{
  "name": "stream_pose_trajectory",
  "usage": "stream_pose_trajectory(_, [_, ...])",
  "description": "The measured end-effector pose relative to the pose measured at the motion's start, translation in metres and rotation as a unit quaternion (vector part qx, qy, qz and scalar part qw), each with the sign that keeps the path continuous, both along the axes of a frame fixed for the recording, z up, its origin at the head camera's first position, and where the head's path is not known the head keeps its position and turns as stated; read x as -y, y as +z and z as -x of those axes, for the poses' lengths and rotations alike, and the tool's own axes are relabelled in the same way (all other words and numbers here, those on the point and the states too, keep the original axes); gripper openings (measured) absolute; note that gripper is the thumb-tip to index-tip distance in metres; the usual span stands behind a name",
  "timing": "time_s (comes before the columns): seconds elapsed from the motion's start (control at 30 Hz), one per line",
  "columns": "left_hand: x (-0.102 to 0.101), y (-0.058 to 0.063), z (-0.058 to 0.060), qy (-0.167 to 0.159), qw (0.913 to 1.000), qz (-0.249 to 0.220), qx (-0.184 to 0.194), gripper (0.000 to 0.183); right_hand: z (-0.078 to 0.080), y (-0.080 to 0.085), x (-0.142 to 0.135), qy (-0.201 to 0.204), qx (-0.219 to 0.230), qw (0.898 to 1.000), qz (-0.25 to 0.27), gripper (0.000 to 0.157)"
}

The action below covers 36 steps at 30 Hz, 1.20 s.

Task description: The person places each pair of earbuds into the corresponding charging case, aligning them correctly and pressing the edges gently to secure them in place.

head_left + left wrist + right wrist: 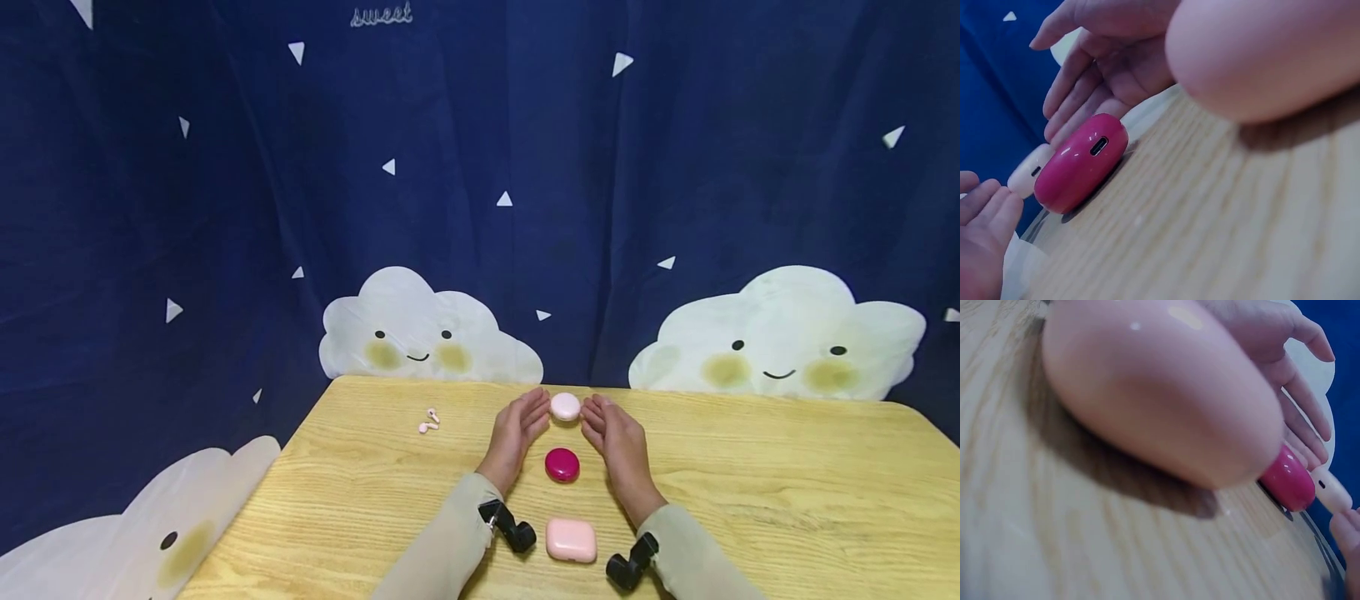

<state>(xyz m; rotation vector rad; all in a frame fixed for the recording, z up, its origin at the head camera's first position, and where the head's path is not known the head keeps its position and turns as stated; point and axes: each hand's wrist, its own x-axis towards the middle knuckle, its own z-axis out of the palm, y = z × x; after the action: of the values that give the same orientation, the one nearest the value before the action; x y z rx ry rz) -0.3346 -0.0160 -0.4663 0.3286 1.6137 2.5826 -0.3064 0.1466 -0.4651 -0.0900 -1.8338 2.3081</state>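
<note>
A pale pink round earbud case (565,407) sits near the far edge of the table between both hands. My left hand (517,433) stands on its left and my right hand (618,446) on its right, palms facing inward, fingertips right beside the case. Fingers on both hands are extended, with nothing gripped. Nearer, between the wrists, lies a glossy magenta round earbud case (562,465), its charging port (1099,146) showing in the left wrist view. Closest to the body is a pink rounded-rectangular earbud case (572,540), large and blurred in both wrist views.
Two small pale pink earbuds (428,427) lie on the wooden table (750,483), left of the left hand. Behind the table hangs a dark blue curtain (450,225) with clouds and triangles. A small black camera (517,533) is strapped to each sleeve.
</note>
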Motion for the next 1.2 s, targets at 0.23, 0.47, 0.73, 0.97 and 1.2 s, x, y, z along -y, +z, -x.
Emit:
stream_pose_trajectory(0.23, [0.0002, 0.0024, -0.0016, -0.007, 0.9985, -0.036, -0.04, 0.05, 0.0, -0.0029, 0.0018, -0.063, -0.061, 0.996, -0.022, 0.047])
stream_pose_trajectory(0.47, [0.0011, 0.0026, -0.0054, -0.028, 0.9963, -0.028, -0.076, 0.05, -0.001, -0.0028, 0.0, -0.109, -0.072, 0.985, -0.116, 0.041])
stream_pose_trajectory(0.73, [0.0012, 0.0024, -0.0067, -0.034, 0.9953, -0.018, -0.089, 0.05, 0.0024, -0.0057, -0.0001, -0.1, -0.051, 0.983, -0.145, 0.034])
stream_pose_trajectory(0.97, [0.0027, 0.0015, -0.0074, -0.02, 0.9951, -0.025, -0.093, 0.047, 0.0026, -0.0055, -0.0002, -0.045, -0.04, 0.996, -0.058, 0.039])
stream_pose_trajectory(1.2, [0.0036, 0.002, -0.0077, 0.033, 0.9947, 0.013, -0.097, 0.037, -0.0005, -0.0038, 0.0006, -0.016, -0.034, 0.998, -0.049, 0.043])
